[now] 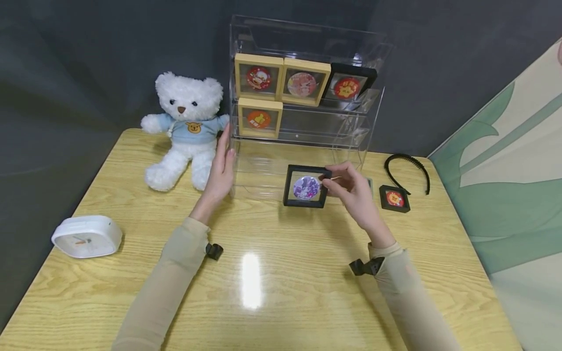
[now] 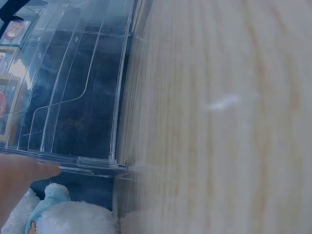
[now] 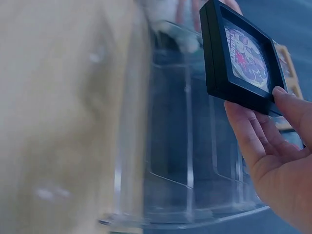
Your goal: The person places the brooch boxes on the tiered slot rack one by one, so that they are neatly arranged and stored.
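Observation:
My right hand (image 1: 351, 187) pinches the right edge of a black square display frame (image 1: 286, 187) between thumb and fingers. Inside the frame is a round purple badge (image 1: 306, 188); the right wrist view shows the black frame (image 3: 217, 73) tilted, thumb on its front. Behind it stands a clear acrylic tiered rack (image 1: 307, 144). My left hand (image 1: 221, 170) rests with straight fingers against the rack's left side. On the top tier are two tan frames (image 1: 284, 63) and a black frame (image 1: 373, 75), each with a round badge. Another tan frame (image 1: 260, 103) sits at the left of the middle tier.
A white teddy bear (image 1: 189, 100) in a blue shirt sits left of the rack. A white clock (image 1: 88, 236) stands at the table's left. On the right lie a small black frame (image 1: 395, 208) with a red badge and a black headband (image 1: 412, 161). Dark cloth hangs behind.

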Action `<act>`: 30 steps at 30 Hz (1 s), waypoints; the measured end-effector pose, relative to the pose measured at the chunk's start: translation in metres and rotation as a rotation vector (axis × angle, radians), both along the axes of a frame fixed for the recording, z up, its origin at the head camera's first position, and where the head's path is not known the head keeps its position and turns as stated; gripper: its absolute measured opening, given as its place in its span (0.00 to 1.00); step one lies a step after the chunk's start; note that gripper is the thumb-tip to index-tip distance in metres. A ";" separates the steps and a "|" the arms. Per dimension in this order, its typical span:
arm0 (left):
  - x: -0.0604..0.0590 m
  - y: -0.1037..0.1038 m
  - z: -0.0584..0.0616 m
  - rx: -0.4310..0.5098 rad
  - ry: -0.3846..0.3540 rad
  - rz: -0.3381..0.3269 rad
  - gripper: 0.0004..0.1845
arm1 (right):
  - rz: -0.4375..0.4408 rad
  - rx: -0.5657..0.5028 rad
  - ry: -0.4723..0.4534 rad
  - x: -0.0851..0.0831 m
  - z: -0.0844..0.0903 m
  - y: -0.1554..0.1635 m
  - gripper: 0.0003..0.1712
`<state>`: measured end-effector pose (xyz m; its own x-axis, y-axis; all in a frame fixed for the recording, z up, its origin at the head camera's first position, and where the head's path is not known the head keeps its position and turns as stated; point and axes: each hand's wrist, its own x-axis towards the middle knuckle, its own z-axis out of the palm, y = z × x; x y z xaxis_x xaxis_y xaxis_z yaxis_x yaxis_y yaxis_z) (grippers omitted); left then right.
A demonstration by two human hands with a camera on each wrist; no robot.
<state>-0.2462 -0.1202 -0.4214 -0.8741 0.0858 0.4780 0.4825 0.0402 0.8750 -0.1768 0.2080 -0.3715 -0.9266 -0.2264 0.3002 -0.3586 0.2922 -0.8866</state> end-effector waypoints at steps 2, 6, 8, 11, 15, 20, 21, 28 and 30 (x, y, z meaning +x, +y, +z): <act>0.000 0.000 0.000 -0.001 0.000 -0.001 0.32 | -0.028 -0.009 0.009 -0.002 0.008 0.003 0.16; -0.001 0.000 0.000 -0.004 0.010 0.000 0.32 | -0.068 -0.014 0.027 -0.006 0.024 0.008 0.17; -0.001 0.000 0.000 -0.007 0.015 0.002 0.32 | -0.084 -0.016 0.054 -0.008 0.030 0.008 0.18; -0.002 0.000 -0.001 -0.005 0.015 0.003 0.32 | -0.105 -0.020 0.101 -0.014 0.040 0.007 0.17; -0.002 -0.001 0.000 0.000 0.018 0.004 0.32 | -0.119 -0.025 0.140 -0.024 0.051 0.004 0.17; -0.002 -0.001 0.000 0.007 0.016 0.002 0.32 | -0.131 -0.030 0.185 -0.036 0.063 -0.001 0.17; -0.002 -0.001 0.000 0.008 0.017 0.001 0.32 | -0.133 -0.032 0.195 -0.039 0.065 -0.001 0.16; 0.000 0.000 0.001 0.007 0.012 -0.007 0.32 | -0.155 -0.091 0.227 -0.056 0.075 -0.005 0.15; -0.001 -0.001 0.001 0.002 0.018 -0.003 0.32 | -0.169 -0.108 0.223 -0.060 0.077 -0.007 0.14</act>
<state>-0.2467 -0.1207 -0.4206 -0.8651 0.0875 0.4939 0.4983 0.0370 0.8662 -0.2371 0.2007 -0.2941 -0.8568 -0.0297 0.5148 -0.5024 0.2726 -0.8205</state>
